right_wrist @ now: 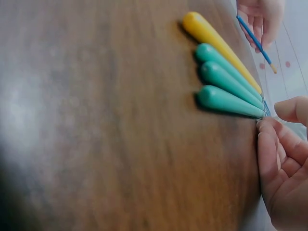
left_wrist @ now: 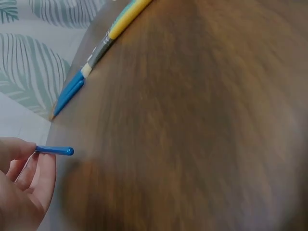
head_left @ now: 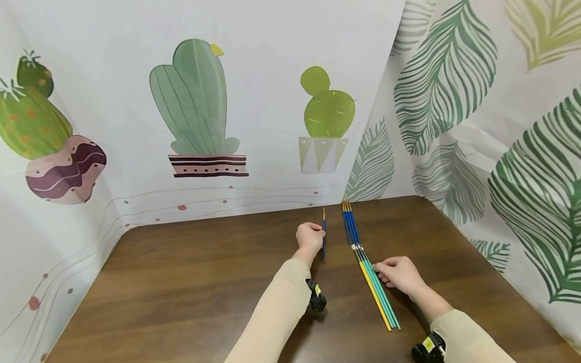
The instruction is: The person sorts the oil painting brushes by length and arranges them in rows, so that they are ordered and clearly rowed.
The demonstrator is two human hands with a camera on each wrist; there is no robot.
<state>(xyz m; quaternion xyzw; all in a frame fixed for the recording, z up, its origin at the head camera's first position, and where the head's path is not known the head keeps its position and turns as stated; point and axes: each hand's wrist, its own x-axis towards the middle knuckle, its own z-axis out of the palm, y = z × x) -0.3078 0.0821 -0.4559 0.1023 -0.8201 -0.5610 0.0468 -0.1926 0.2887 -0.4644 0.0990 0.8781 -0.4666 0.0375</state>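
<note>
Above the back part of the table, my left hand (head_left: 309, 236) pinches a thin blue paintbrush (head_left: 324, 251) between thumb and fingers, its bristle tip toward the wall. The rounded blue end sticks out past the fingertips in the left wrist view. My right hand (head_left: 401, 275) is beside a row of paintbrushes with three green handles (right_wrist: 226, 79) and one yellow handle (head_left: 374, 296). Its fingertips are right at the outermost green one, with the thumb (right_wrist: 291, 109) lifted apart. Several blue paintbrushes (head_left: 351, 224) lie side by side beyond them, tips toward the wall.
The brown wooden table (head_left: 190, 282) has rounded far corners. A white cloth with printed cactuses (head_left: 268, 101) stands behind its back edge, and a leaf-patterned cloth (head_left: 458, 121) runs along the right side. Black wrist cameras (head_left: 316, 300) are strapped at both sleeves.
</note>
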